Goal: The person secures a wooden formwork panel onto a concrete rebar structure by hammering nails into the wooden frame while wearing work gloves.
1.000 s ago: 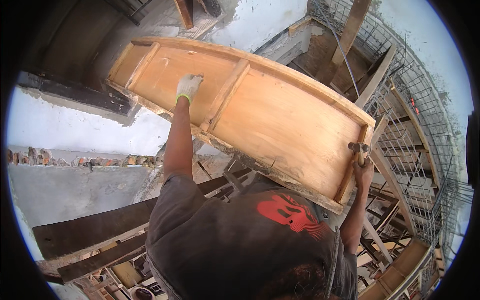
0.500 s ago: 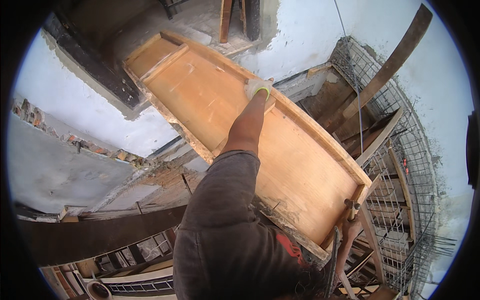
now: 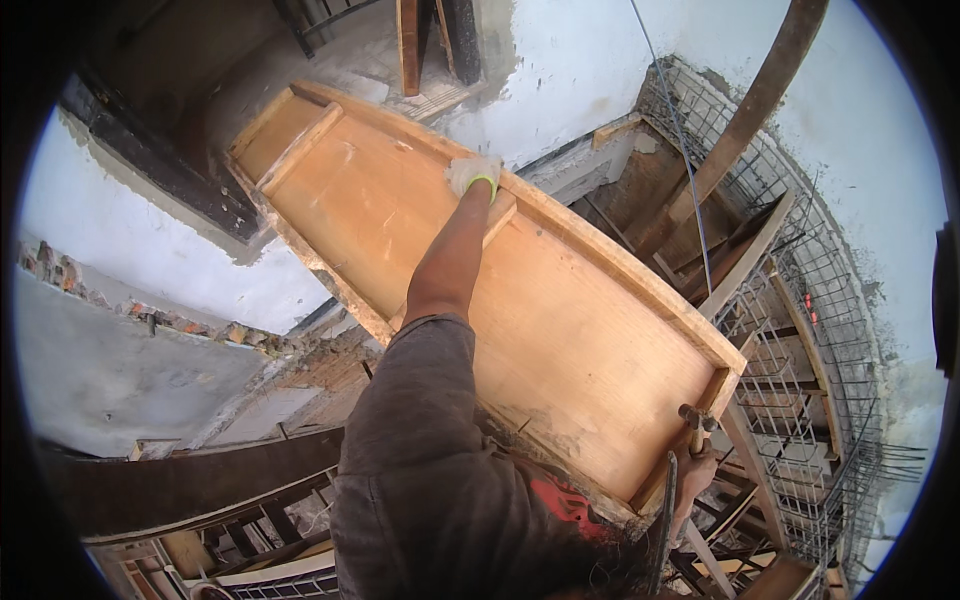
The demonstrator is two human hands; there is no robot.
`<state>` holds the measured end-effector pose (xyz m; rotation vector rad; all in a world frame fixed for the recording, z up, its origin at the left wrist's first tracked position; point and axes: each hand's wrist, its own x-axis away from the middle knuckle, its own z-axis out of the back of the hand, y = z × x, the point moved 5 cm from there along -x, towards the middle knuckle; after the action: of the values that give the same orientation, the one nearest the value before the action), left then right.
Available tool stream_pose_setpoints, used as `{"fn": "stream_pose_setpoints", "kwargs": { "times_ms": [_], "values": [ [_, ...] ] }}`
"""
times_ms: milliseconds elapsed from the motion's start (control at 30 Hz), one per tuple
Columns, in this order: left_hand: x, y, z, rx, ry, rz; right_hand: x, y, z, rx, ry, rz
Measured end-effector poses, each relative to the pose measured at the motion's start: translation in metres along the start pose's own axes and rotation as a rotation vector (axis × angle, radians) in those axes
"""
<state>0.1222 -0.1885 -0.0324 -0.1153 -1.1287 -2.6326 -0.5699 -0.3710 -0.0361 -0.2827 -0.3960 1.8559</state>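
A long wooden panel (image 3: 590, 340), framed with battens along its edges and crossed by a few more, slants from upper left to lower right before me. My left hand (image 3: 473, 176), in a pale glove with a yellow-green cuff, is closed over the far edge batten near a cross batten; its fingertips are hidden. By the panel's near right corner, my right hand (image 3: 697, 472) wraps round the handle of a hammer (image 3: 697, 418), head upward. That hand is close against the end batten; whether it also grips the panel is unclear. A dark curved bar or strap (image 3: 661, 520) runs beside it.
A steel rebar mesh (image 3: 810, 380) curves along the right wall, with timber boards (image 3: 752, 258) inside it. One long plank (image 3: 735, 150) leans there, near a thin hanging cable (image 3: 690, 165). Broken brickwork (image 3: 200, 322) edges the left wall. Dark beams (image 3: 200, 480) lie lower left.
The view has turned slightly, so the panel's far end and my left hand appear farther left. More of my right hand shows round the hammer handle. Both grips stay much the same.
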Motion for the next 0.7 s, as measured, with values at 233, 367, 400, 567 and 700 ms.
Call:
{"fn": "stream_pose_setpoints", "kwargs": {
  "times_ms": [233, 367, 400, 567, 700],
  "values": [
    [0.031, 0.039, 0.094, 0.702, 0.022, -0.059, 0.027, 0.007, 0.044, -0.099, 0.295, 0.078],
    [0.062, 0.058, 0.162, 1.303, 0.039, -0.223, 0.028, 0.030, 0.071, -0.193, 0.426, 0.102],
    [0.080, 0.063, 0.176, 1.389, -0.009, -0.248, 0.024, 0.043, 0.076, -0.224, 0.496, 0.120],
    [0.188, 0.045, 0.223, 1.725, -0.215, -0.274, 0.004, 0.119, 0.115, -0.253, 0.556, -0.125],
    [0.271, 0.015, 0.205, 1.373, -0.024, -0.740, -0.014, 0.206, 0.145, -0.246, 0.728, -0.172]
  ]
}}
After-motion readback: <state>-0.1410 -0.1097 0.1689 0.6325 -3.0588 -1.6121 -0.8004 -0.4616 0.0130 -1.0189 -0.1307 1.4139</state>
